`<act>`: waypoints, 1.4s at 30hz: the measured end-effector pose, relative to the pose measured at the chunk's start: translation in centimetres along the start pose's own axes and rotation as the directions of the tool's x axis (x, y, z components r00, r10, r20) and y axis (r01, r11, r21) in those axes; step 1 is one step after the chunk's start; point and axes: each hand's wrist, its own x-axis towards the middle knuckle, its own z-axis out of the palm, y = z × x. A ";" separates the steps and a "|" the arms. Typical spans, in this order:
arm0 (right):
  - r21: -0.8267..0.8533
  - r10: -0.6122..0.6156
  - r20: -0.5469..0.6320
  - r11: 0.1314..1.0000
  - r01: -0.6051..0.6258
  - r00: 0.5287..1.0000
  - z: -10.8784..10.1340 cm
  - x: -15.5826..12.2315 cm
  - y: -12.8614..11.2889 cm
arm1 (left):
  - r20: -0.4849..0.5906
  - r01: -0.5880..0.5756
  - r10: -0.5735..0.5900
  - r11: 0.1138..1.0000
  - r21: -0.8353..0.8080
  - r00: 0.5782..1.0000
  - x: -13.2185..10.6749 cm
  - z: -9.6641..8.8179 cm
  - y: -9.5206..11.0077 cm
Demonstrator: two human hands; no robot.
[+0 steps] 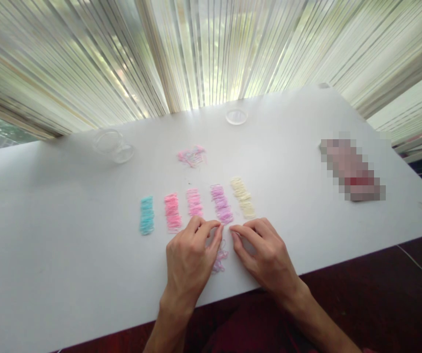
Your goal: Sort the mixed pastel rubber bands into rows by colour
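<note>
My left hand (192,250) is closed in a pinch, its fingertips at the lower end of a column of purple elastic bands (221,203). Just to the right, my right hand (264,250) pinches thumb and forefinger close together. What either pinch holds is too small to make out. A loose heap of purple bands (219,262) lies between my hands, partly covered by the left one. Left of the purple column run columns of pink bands (194,202), coral-pink bands (173,212) and turquoise bands (146,215). Pale yellow bands (243,197) form a column on the right.
A tangled pile of mixed pink bands (192,156) lies farther back. Clear round containers (108,142) stand at the back left, and a clear round lid or dish (236,116) near the window. A blurred-out flat object (353,169) lies right on the white table (67,255).
</note>
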 end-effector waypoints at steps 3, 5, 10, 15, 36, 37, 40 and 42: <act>-0.008 -0.024 0.003 1.000 0.024 1.000 0.0 -0.1 0.0 | -0.031 0.005 -0.005 1.000 0.006 0.999 -0.3 -0.6 -0.4; -0.004 -0.036 -0.015 0.999 0.036 0.999 0.0 -0.1 0.1 | -0.056 -0.004 0.003 1.000 -0.007 0.998 -0.8 -1.1 -0.8; -0.064 -0.091 0.014 0.994 0.091 0.996 -0.2 0.7 0.3 | -0.135 -0.048 0.035 0.994 -0.099 0.990 -2.8 -2.2 -2.3; -0.135 -0.133 0.000 0.982 0.132 0.991 0.1 2.2 0.3 | -0.189 -0.023 -0.005 0.989 -0.147 0.982 -5.0 -2.5 -4.3; 0.029 -0.093 -0.084 0.995 0.095 0.992 0.1 -1.2 0.0 | -0.094 -0.153 0.137 0.970 -0.189 0.986 -6.3 -2.4 -5.2; 0.038 -0.095 -0.070 0.995 0.097 0.993 0.2 -1.3 0.0 | -0.095 -0.155 0.140 0.972 -0.179 0.986 -6.4 -2.3 -5.2; 0.052 -0.116 -0.046 0.992 0.118 0.992 0.4 -1.5 -0.2 | -0.116 -0.160 0.143 0.975 -0.154 0.983 -6.8 -2.2 -5.0; 0.059 -0.142 -0.039 0.988 0.144 0.989 0.5 -1.6 -0.4 | -0.126 -0.164 0.146 0.974 -0.153 0.981 -6.8 -2.1 -5.0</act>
